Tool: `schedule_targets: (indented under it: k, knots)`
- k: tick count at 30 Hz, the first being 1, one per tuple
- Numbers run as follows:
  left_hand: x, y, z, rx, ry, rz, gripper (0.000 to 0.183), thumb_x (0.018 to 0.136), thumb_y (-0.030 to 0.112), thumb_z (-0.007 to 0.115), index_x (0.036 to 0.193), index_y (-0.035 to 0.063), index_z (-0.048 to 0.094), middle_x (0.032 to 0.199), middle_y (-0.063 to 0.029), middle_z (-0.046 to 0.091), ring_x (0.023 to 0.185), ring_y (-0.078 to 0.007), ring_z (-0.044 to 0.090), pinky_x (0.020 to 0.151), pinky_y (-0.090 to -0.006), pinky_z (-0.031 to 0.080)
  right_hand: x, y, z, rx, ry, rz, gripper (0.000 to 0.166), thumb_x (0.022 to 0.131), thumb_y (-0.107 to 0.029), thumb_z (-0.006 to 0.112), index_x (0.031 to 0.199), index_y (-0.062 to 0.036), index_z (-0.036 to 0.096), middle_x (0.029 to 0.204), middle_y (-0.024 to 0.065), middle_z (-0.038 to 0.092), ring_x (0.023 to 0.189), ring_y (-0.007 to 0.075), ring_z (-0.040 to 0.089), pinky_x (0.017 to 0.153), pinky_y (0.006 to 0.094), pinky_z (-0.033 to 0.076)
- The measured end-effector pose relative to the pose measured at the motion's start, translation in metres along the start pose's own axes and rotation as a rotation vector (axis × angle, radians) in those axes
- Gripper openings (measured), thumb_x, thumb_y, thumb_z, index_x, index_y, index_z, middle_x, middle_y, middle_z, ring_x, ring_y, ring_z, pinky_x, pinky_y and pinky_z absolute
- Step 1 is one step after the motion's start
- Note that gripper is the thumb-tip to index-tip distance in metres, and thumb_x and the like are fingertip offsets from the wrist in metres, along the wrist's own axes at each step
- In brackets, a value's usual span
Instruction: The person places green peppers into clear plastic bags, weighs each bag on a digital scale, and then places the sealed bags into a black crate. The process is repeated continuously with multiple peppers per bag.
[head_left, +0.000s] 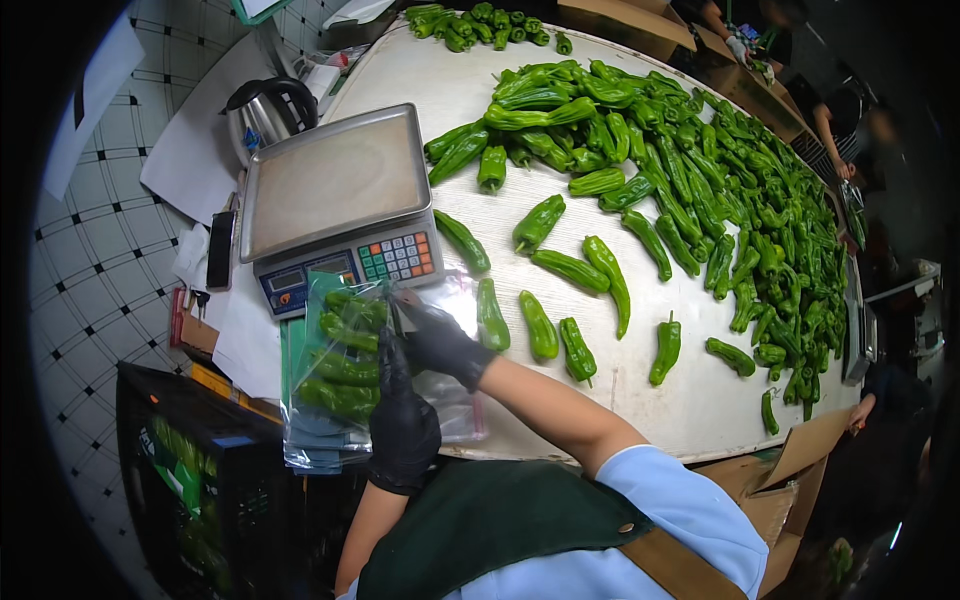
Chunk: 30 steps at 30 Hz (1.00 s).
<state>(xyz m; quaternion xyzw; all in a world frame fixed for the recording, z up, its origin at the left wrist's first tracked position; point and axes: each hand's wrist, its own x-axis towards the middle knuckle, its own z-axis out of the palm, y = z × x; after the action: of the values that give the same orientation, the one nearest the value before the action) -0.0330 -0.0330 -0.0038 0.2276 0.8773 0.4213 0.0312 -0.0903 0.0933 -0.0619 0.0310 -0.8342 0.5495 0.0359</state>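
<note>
A clear plastic bag (341, 379) holding several green peppers lies at the front left of the table, below the digital scale (337, 202). Along its right edge, my left hand (403, 431), in a black glove, grips the plastic with the fingers pointing away from me. My right hand (448, 341), gloved the same way, pinches that edge nearer the scale; its fingertips are partly hidden. Beneath my hands spread flat clear bags (459, 397). Loose peppers lie just right of my right hand, one pepper (493, 315) being nearest.
A large heap of green peppers (675, 157) covers the table's (555, 420) back and right. Left of the scale stand a steel kettle (266, 116) and a dark phone (220, 251). A black crate (202, 450) sits below left. Cardboard boxes (795, 480) and other people flank the right side.
</note>
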Motion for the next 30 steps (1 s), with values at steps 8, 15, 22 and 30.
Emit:
schedule_targets:
  k: [8,15,22,30]
  knots:
    - [-0.006,-0.012,0.003,-0.03,-0.03,-0.025,0.087,0.064,-0.015,0.039,0.145,0.0115,0.018,0.147,-0.0188,0.023,0.12,-0.0333,0.046,0.072,-0.033,0.049,-0.002,0.104,-0.116,-0.356,0.594,0.18,0.025,0.081,-0.025,0.065,0.081,-0.001,0.058,0.081,0.0153,0.059,0.073,0.0333,0.056,0.066,0.04,0.045]
    - [-0.003,-0.006,0.012,0.145,-0.108,0.071,0.084,0.066,-0.007,0.046,0.144,0.008,0.018,0.146,-0.0181,0.023,0.058,-0.0324,0.056,0.049,-0.0364,0.045,0.022,0.173,-0.14,-0.776,0.509,0.134,0.057,0.066,-0.015,0.066,0.12,-0.0078,0.05,0.136,0.0245,0.036,0.097,0.0412,0.054,0.078,0.0461,0.049]
    - [-0.01,-0.016,0.01,0.138,-0.042,0.074,0.08,0.069,0.0,0.05,0.142,0.0022,0.019,0.147,-0.0198,0.019,0.054,-0.0246,0.054,0.047,-0.034,0.046,-0.096,0.035,-0.148,0.898,0.099,0.301,0.057,0.066,-0.008,0.063,0.119,0.0046,0.048,0.126,0.0188,0.05,0.112,0.0292,0.053,0.092,0.038,0.046]
    - [-0.019,-0.016,0.014,0.233,-0.016,0.12,0.075,0.074,0.013,0.055,0.14,0.0004,0.023,0.146,-0.0183,0.023,0.059,-0.029,0.056,0.054,-0.0376,0.047,-0.04,0.01,0.001,0.525,-0.397,0.178,0.052,0.08,-0.013,0.06,0.129,-0.0034,0.045,0.134,0.0122,0.043,0.124,0.0237,0.04,0.102,0.0347,0.033]
